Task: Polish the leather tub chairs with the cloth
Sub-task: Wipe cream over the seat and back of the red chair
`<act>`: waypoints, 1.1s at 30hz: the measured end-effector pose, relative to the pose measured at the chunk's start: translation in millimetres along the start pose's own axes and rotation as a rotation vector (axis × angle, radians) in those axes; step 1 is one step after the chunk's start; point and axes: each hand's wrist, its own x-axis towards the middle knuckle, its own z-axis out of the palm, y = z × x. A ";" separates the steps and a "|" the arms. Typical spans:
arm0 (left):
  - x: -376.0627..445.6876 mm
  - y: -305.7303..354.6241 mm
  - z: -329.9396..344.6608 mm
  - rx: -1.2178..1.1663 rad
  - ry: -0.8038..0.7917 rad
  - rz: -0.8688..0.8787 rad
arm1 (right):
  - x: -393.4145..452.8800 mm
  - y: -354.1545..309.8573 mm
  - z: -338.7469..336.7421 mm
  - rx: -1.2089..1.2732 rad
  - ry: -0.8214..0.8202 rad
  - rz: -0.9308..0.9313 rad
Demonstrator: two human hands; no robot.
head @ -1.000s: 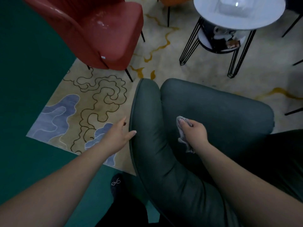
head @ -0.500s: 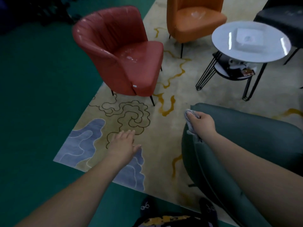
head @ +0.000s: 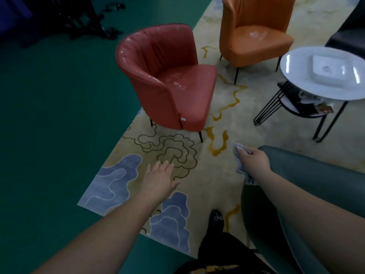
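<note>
1. Right hand clutches the cloth at the green chair rim.
2. Left hand, fingers spread, holds nothing, left of the green chair.
3. Risk: the loosely bunched cloth could slip, leaving smears.

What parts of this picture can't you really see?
- Green chair, head view: the right arm covers part of it, and the frame edge cuts off its right side.
- Cloth: mostly hidden inside the right hand.
- Things on the shelf under the round table: too dark and small to name.
- Black chair: cut off by the right edge.
</note>
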 end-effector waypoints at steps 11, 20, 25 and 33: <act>175.0 2.2 -73.6 0.004 -0.032 0.017 | 168.2 -62.5 2.8 0.011 -0.063 0.070; 285.3 -17.2 -116.4 -0.039 0.005 0.046 | 271.0 -127.5 20.1 0.079 -0.030 0.064; 374.6 -53.4 -146.3 -0.026 0.039 0.112 | 335.7 -174.8 53.2 0.133 0.018 0.073; 503.4 -96.7 -194.4 -0.027 0.040 0.183 | 426.6 -244.1 73.9 0.169 0.072 0.044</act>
